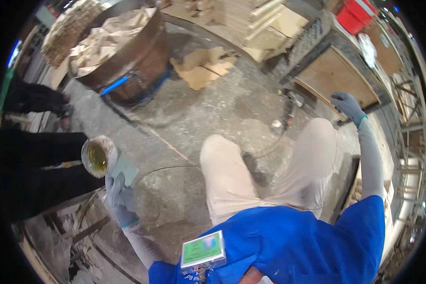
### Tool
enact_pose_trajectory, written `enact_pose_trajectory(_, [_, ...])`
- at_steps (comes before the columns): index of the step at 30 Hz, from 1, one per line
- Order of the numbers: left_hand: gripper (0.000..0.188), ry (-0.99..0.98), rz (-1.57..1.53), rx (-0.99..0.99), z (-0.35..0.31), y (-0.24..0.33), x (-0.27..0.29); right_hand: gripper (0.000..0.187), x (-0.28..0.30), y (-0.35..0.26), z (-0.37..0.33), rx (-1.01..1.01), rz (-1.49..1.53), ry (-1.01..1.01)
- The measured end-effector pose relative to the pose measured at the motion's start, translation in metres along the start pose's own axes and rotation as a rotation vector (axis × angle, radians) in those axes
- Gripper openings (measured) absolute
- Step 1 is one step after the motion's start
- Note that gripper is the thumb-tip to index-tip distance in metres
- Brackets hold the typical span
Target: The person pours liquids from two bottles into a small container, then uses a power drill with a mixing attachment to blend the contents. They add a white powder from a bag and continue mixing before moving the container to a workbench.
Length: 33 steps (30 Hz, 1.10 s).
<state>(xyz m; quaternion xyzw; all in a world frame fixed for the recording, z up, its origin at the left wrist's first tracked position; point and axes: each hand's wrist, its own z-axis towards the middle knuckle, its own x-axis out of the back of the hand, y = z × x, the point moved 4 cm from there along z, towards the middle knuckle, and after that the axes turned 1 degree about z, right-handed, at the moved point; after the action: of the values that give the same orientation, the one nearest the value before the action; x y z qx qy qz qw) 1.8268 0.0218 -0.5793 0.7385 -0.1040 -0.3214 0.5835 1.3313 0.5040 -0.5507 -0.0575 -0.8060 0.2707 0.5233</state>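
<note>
My left hand (120,201), in a grey glove, grips a round white cup (111,150) with yellow-green liquid (97,159) in it. A flat pale green piece (126,169) lies against the cup by my fingers; whether it is part of the cup, I cannot tell. Off to the right, my gloved right hand (349,109) hovers over or rests by a framed brown panel (337,78). Its fingers stretch leftward, somewhat bent and apart, with nothing visible in them.
A large rusty drum (144,59) of pale scraps stands at the far left. Flattened cardboard (203,68) lies on the floor, and a hose (170,166) runs across it. Stacked boards (251,21) and a red bucket (356,16) are at the back. Dark-clothed legs (42,161) stand at left.
</note>
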Motion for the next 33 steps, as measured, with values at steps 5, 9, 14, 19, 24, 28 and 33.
enact_pose_trajectory(5, [0.035,-0.217,-0.221,0.237,0.072,-0.114,-0.063,0.026,-0.018,0.047,0.004,-0.196,0.057,-0.027])
enact_pose_trajectory(9, [0.022,-0.259,-0.258,0.489,0.094,-0.191,-0.109,0.021,-0.047,0.085,0.02,0.162,-0.58,-0.274])
enact_pose_trajectory(14, [0.011,-0.304,-0.183,0.627,0.118,-0.268,-0.151,0.035,-0.101,0.137,0.074,-0.322,-0.144,-0.451])
enact_pose_trajectory(19, [0.009,-0.334,-0.065,0.723,0.169,-0.351,-0.173,0.049,-0.168,0.183,0.157,-0.593,-0.135,-0.508])
enact_pose_trajectory(24, [0.013,-0.379,0.268,0.659,0.213,-0.443,-0.203,0.071,-0.247,0.245,0.213,-0.548,-0.053,-0.087])
enact_pose_trajectory(28, [0.009,-0.326,0.233,0.797,0.216,-0.509,-0.226,0.077,-0.284,0.279,0.205,-0.613,0.211,0.109])
enact_pose_trajectory(33, [0.016,-0.586,0.299,0.71,0.177,-0.554,-0.244,0.065,-0.29,0.291,0.209,-0.526,0.428,0.18])
